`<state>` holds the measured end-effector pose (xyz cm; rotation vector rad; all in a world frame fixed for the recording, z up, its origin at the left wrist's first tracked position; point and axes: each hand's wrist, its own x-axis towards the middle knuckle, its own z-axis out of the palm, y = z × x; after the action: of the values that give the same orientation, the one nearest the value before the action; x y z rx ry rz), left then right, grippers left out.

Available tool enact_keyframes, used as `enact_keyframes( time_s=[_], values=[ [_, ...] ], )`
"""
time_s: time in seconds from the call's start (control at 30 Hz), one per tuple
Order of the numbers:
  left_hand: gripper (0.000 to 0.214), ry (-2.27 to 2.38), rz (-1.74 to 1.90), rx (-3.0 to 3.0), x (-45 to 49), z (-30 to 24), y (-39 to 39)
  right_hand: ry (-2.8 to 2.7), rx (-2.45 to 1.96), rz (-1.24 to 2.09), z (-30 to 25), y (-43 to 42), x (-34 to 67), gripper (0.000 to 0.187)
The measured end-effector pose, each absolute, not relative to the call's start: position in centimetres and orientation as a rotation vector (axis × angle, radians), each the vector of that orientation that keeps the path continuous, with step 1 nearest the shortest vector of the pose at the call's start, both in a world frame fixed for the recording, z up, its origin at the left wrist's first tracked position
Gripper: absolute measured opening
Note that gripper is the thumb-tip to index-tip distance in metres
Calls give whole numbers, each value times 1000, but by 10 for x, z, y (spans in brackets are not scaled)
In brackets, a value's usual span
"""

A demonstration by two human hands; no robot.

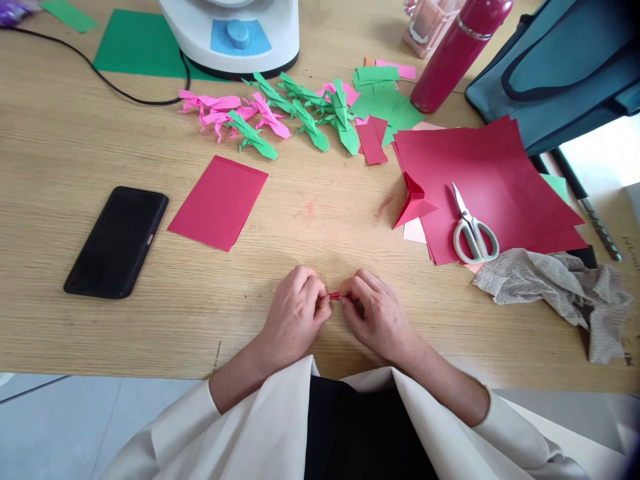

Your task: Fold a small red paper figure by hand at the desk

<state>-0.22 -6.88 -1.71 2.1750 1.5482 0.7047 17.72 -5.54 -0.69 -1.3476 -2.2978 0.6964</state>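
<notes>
My left hand (295, 313) and my right hand (373, 313) rest close together on the wooden table (60, 160) near its front edge. Both pinch a small folded red paper piece (335, 295), of which only a sliver shows between the fingertips. A red paper rectangle (219, 201) lies flat to the upper left of my hands. A partly folded red paper shape (414, 203) sits to the upper right, at the edge of a stack of red sheets (500, 180).
A black phone (117, 240) lies at the left. Scissors (473, 230) rest on the red stack, with a crumpled grey cloth (555, 290) beside it. Folded pink and green paper figures (280, 113) line the back, near a white appliance (235, 33), a magenta bottle (457, 53) and a blue bag (560, 67).
</notes>
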Motion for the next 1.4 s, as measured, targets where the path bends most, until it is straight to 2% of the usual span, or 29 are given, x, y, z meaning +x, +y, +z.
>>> enact_keyframes(
  time_s=[0.53, 0.7, 0.93, 1.4],
  values=[
    [16, 1431, 741, 2169, -17, -11, -71, -2306, -1372, 683, -8, -55, 176, 14],
    [29, 1306, 723, 2462, -32, -8, -86, -2307, -1372, 683, -7, -55, 176, 14],
    [43, 1200, 470, 2701, -36, -8, -95, -2312, -1370, 672, -10, -54, 177, 12],
    [41, 1418, 238, 2897, -21, -9, -100, -2301, -1363, 662, -10, -54, 177, 13]
  ],
)
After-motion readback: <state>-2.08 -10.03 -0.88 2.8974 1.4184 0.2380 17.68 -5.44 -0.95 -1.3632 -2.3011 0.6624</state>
